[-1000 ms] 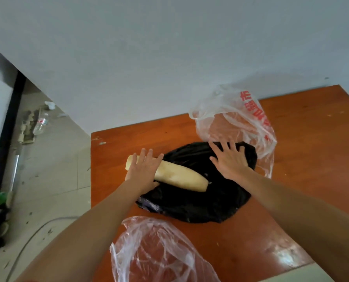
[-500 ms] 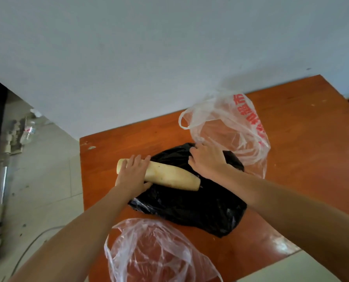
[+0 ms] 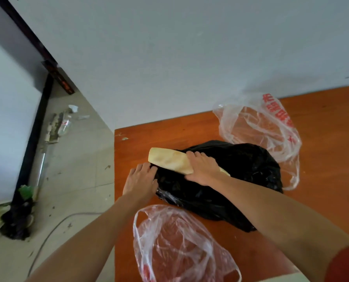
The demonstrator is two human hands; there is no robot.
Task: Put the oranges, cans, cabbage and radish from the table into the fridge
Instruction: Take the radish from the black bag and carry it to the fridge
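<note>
Right grip (image 3: 203,167) is clamped over the middle of the radish (image 3: 168,159), fingers curled across the top and thumb tucked along the near side. That's a full wrap, and it suits a long smooth root that would roll out of a fingertip pinch. The radish lies at centre frame on the black bag (image 3: 240,169). Its blunt pale end pokes up-left past the plastic and its far end is hidden behind the wrist. So it's on the desk (image 3: 328,180), and the fridge is not in view.

Left grip (image 3: 142,180), just left of centre, lies flat with its fingers on the bag's left edge, grasping nothing. My read: it pins the plastic so the bag won't lift with the root.

A clear bag with red print (image 3: 259,127) slumps at upper right against the black bag. A second clear bag (image 3: 179,247) lies slack at bottom centre. Nothing solid shows inside either one.
</note>
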